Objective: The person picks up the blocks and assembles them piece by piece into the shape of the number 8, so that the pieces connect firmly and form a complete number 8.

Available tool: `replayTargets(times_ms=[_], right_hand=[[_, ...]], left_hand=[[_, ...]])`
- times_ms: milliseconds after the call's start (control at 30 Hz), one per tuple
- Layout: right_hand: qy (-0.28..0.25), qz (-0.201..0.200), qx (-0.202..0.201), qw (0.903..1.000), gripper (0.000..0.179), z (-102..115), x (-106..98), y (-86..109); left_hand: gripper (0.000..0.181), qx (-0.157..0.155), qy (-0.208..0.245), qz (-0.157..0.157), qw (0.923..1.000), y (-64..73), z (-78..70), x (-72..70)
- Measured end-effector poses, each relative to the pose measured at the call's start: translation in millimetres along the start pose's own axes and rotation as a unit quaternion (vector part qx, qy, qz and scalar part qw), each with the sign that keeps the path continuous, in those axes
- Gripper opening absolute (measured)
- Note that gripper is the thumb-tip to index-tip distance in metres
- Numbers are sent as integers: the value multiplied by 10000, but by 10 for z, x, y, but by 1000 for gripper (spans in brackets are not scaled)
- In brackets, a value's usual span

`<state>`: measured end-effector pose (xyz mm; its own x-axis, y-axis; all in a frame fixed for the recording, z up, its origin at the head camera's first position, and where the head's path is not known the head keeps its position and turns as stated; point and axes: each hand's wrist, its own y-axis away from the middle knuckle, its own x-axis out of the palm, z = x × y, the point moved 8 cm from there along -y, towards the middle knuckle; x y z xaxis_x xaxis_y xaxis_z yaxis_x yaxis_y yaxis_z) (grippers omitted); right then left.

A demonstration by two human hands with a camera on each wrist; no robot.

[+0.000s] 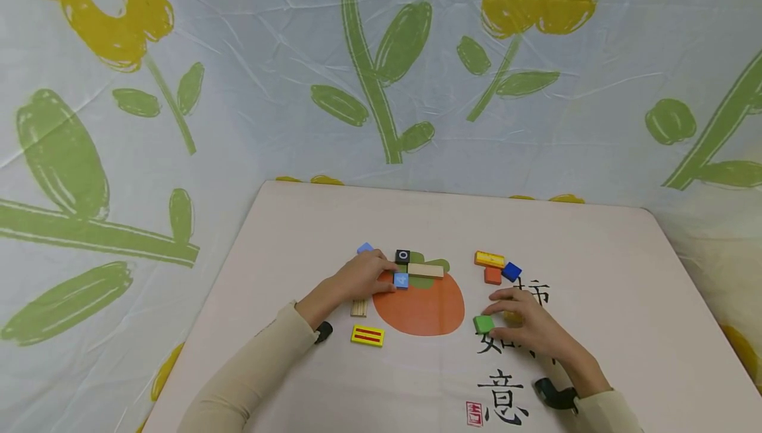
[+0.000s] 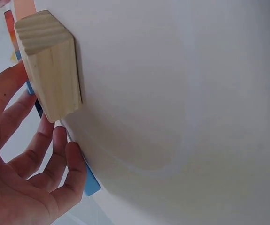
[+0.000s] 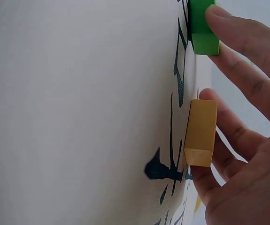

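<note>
My left hand (image 1: pixel 360 275) pinches a light blue block (image 1: pixel 401 281) marked with a 4 between thumb and index finger. Just behind that block is a black block (image 1: pixel 402 256) with a white ring, and a long pale wooden block (image 1: pixel 425 270) adjoins on the right. A grooved wooden block (image 2: pixel 55 75) stands beneath the left palm. Another light blue block (image 1: pixel 365 248) lies past the left fingers, partly hidden in the head view. My right hand (image 1: pixel 526 320) holds a green block (image 1: pixel 483 324) by thumb and index finger. Under its other fingers sits a yellow-orange block (image 3: pixel 201 129).
A yellow block with red stripes (image 1: pixel 367 336) lies near the left forearm. Behind the right hand, a yellow block (image 1: pixel 489 259), a red block (image 1: pixel 492 275) and a dark blue block (image 1: pixel 512 271) cluster together. The pale tabletop (image 1: pixel 333 387) carries a printed orange persimmon and black characters.
</note>
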<state>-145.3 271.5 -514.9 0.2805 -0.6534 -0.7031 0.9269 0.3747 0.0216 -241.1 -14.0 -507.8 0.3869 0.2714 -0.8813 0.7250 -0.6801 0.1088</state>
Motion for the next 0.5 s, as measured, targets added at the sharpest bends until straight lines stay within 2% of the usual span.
replayTargets(times_ms=[167,500], right_hand=[[9,-91,-86,9999,28,44,-29,-4],[276,-718,-790,9939,32,259,-187,-87]], left_hand=[[44,4,-39,9,10000,-3,4,6],[44,-19,-72,20,10000,3,1,18]])
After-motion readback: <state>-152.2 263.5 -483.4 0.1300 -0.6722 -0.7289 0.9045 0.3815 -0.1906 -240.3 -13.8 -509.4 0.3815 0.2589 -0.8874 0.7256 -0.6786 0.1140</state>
